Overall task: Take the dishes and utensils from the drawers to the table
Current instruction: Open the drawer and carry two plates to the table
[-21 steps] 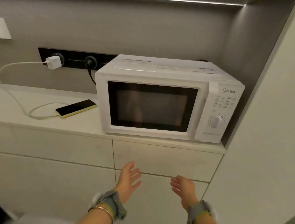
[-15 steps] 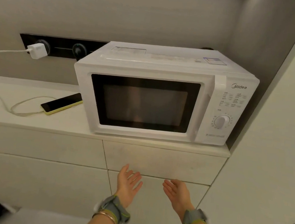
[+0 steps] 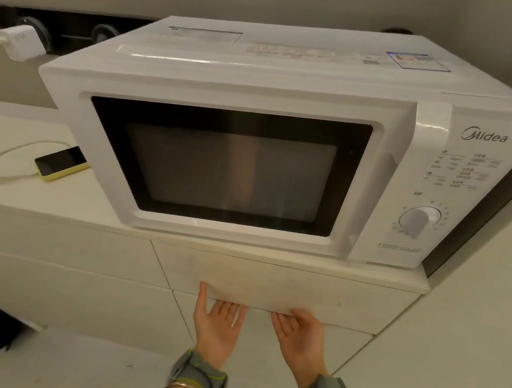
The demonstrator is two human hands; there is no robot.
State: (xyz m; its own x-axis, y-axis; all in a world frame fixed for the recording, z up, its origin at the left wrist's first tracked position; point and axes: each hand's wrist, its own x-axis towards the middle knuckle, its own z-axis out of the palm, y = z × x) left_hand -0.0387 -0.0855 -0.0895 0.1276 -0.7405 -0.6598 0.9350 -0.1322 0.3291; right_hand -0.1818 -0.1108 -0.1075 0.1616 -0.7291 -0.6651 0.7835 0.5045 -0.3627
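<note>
- Drawer (image 3: 285, 288) — the top one on the right, its pale front directly under the white microwave (image 3: 253, 149) on the counter (image 3: 40, 198).
- Left hand (image 3: 217, 323) palm-up, fingers hooked under the front's lower edge, thumb up against its face.
- Right hand (image 3: 301, 334) just beside it, palm-up, fingertips tucked under that same edge.
- Yellow phone (image 3: 62, 163) lies left of the microwave — cable attached.
</note>
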